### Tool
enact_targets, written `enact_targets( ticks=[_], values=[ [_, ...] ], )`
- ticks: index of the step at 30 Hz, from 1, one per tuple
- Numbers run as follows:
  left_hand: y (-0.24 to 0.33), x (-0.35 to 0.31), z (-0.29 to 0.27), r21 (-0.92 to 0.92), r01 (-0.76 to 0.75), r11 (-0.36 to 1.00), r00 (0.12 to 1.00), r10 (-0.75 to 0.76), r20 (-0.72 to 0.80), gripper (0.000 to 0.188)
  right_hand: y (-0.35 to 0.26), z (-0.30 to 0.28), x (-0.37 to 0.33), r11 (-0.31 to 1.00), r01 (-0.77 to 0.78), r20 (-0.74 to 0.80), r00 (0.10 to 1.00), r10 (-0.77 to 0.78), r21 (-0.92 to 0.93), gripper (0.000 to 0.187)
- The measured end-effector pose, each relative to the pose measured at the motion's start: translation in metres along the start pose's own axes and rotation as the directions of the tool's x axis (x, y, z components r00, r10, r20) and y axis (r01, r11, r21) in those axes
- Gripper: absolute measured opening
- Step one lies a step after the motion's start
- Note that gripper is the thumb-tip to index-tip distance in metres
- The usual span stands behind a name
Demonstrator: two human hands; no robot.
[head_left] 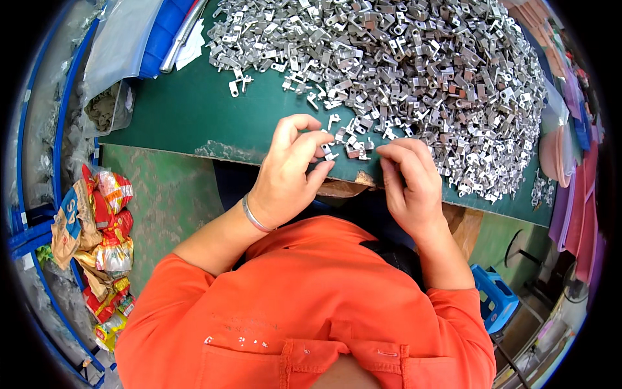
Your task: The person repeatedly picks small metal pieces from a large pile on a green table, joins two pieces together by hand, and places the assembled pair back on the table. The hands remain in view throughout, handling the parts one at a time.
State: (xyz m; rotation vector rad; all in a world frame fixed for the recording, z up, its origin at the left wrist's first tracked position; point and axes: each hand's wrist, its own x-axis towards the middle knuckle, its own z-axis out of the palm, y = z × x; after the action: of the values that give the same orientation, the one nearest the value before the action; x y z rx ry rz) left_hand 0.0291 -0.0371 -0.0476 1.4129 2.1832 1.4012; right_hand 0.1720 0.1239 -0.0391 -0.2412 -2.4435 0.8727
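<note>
An orange shirt (pixel 304 311) is seen nearest the camera, with both forearms extended from it toward a green table (pixel 188 110). A bracelet (pixel 254 217) is worn on the left wrist. Beneath the table's near edge, a green floor (pixel 162 194) is visible. To the left, crumpled red and yellow wrappers (pixel 97 240) are heaped beside a blue frame (pixel 58 123); to the lower right, a blue stool (pixel 495 295) is placed.

The left hand (pixel 288 172) is positioned at the table edge, fingers curled, and a small metal part (pixel 327 153) is pinched between thumb and forefinger. The right hand (pixel 408 181) is set just beside it, fingers bent down onto the table edge; whether anything is gripped cannot be told.

Beyond the hands, a large pile of parts (pixel 402 71) is spread across the table. The parts are small, silver-grey, bent brackets, a few with a brownish tint. At the far left, clear plastic bags (pixel 120 45) are laid.
</note>
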Motion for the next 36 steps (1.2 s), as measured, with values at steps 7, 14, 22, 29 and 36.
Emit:
enact_targets(
  ticks=[7, 14, 22, 29, 36],
  values=[
    [0.005, -0.003, -0.006, -0.149, 0.077, 0.986, 0.997, -0.073, 0.038, 0.015, -0.002, 0.022, 0.012, 0.997, 0.063, 0.032, 0.998, -0.062, -0.046, 0.025],
    [-0.004, -0.006, -0.011, -0.813, 0.545, 0.205, 0.787, -0.46, 0.411, 0.016, 0.006, 0.021, 0.011, 0.991, 0.117, 0.0, 0.993, -0.117, -0.059, 0.021],
    [-0.002, -0.012, -0.02, -0.728, 0.616, 0.3, 0.77, -0.423, 0.477, 0.013, 0.009, 0.02, 0.009, 0.986, 0.142, -0.067, 0.987, -0.148, -0.085, 0.023],
    [0.002, -0.017, -0.011, -0.058, -0.054, 0.997, 0.996, 0.058, 0.064, 0.022, 0.003, 0.018, 0.005, 0.966, 0.251, -0.116, 0.96, -0.256, -0.062, 0.025],
    [-0.007, 0.014, -0.004, 0.302, -0.105, 0.947, 0.993, 0.115, -0.012, 0.014, -0.013, 0.022, -0.014, 0.973, 0.23, 0.054, 0.972, -0.229, -0.014, 0.025]
  ],
)
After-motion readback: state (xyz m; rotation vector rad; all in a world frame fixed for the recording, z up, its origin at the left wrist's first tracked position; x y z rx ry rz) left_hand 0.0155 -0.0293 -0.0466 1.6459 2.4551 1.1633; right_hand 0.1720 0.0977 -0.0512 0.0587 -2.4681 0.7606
